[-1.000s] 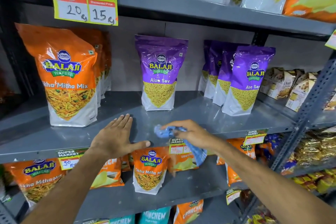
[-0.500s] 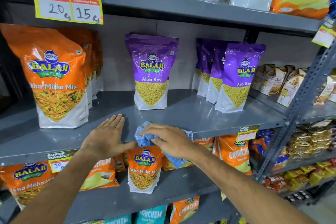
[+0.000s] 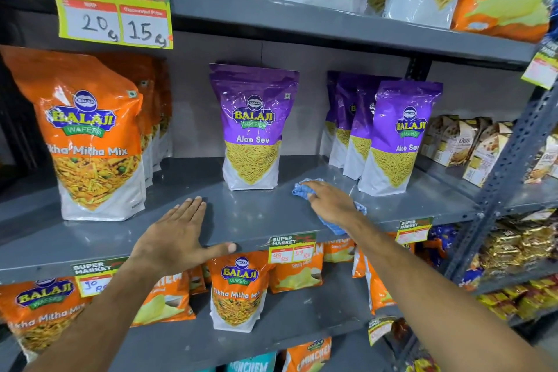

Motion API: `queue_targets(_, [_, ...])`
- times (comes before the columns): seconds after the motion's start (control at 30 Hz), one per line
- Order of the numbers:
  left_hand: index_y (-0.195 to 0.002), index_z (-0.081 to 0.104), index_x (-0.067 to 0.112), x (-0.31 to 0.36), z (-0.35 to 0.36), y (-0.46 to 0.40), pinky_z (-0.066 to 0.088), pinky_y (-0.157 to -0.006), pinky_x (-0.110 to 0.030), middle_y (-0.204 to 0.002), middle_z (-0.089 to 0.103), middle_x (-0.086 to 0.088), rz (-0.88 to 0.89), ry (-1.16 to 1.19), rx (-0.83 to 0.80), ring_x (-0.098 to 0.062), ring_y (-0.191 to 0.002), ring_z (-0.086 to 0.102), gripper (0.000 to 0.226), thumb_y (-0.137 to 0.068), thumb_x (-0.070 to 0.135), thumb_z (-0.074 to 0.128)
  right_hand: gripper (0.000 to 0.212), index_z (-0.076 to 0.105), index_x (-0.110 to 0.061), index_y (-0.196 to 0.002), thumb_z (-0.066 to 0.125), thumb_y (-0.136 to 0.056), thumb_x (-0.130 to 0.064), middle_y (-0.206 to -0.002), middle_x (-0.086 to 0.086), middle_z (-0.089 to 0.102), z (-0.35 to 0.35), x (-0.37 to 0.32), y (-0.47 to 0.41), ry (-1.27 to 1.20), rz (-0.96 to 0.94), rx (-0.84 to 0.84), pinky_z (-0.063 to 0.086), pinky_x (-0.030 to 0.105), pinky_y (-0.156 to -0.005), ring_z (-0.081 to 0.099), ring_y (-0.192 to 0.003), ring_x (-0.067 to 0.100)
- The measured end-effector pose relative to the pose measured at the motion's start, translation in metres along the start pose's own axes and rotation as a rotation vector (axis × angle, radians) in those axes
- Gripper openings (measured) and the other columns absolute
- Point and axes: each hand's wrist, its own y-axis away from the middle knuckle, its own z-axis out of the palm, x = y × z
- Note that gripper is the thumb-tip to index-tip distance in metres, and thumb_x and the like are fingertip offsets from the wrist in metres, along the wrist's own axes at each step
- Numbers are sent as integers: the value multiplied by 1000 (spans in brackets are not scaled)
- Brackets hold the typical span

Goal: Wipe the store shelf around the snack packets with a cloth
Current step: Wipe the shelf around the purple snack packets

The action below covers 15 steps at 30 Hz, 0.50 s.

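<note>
Grey metal shelf (image 3: 247, 214): bare strip along front edge. Left hand (image 3: 178, 238) flat, fingers spread, thumb at the lip. Right hand (image 3: 330, 205) pressing blue checked cloth (image 3: 303, 187) onto the shelf, between single purple Aloo Sev packet (image 3: 252, 130) and a row of four purple packets (image 3: 392, 136). Orange Tikha Mitha Mix packets (image 3: 90, 136), front one plus others behind, count unclear

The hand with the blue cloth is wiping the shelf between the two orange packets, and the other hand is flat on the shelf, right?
Not quite. In the head view the right hand presses the blue cloth on the shelf between two purple Aloo Sev packets, not orange ones. The left hand does lie flat on the shelf.
</note>
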Motion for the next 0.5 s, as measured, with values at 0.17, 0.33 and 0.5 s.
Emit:
queue_targets(0.17, [-164, -3, 16, -2, 2, -2, 0, -127, -32, -173, -5, 0, 3, 1, 7, -15, -160, -2, 133, -68, 106, 15, 47, 44, -36, -149, 41, -104, -23, -160, -9, 41, 1, -8, 33, 21, -112, -27, 32, 34, -116, 38, -146, 16])
queue_targets(0.33, [-165, 3, 20, 5, 9, 3, 5, -129, -31, -173, 3, 2, 145, -18, 116, -13, -160, 4, 121, -75, 100, 5, 46, 46, -35, -148, 42, -104, -24, -159, -10, 42, -11, 20, 68, 23, -140, -4, 32, 33, -117, 38, -147, 13])
queue_targets(0.5, [-164, 14, 12, 60, 14, -8, -2, -127, -26, -172, 14, -5, 303, -12, 173, -14, -159, 10, 114, -83, 93, 11, 45, 47, -30, -149, 43, -104, -25, -158, -9, 44, -27, 52, 78, 40, 0, 68, 33, 31, -115, 40, -145, 16])
